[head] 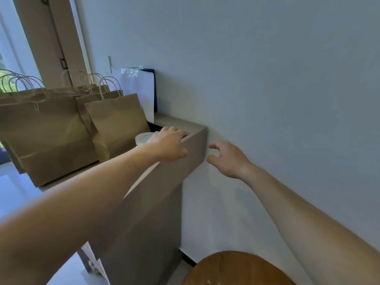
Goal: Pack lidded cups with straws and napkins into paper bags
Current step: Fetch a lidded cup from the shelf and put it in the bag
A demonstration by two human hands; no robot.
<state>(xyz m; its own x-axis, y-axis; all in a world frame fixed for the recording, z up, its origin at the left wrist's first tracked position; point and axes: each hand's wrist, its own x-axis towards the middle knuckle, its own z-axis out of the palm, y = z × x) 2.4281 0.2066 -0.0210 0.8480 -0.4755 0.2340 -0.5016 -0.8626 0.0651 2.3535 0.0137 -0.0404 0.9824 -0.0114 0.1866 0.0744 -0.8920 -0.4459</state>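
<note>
Left hand stretched over ledge, thumb on its front face, fingers bent down past rim, against cup; grip on cup not discernible. Right hand beside ledge end, near wall, fingers loosely curled, holding nothing. White-lidded cup behind ledge, just beside nearest bag. More brown handled bags further left. Wooden stool below.

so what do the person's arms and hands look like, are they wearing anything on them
Both arms are bare, no sleeves in view. The left hand and right hand show no gloves, rings, watch or bands. One tiny dark dot marks the left forearm.
</note>
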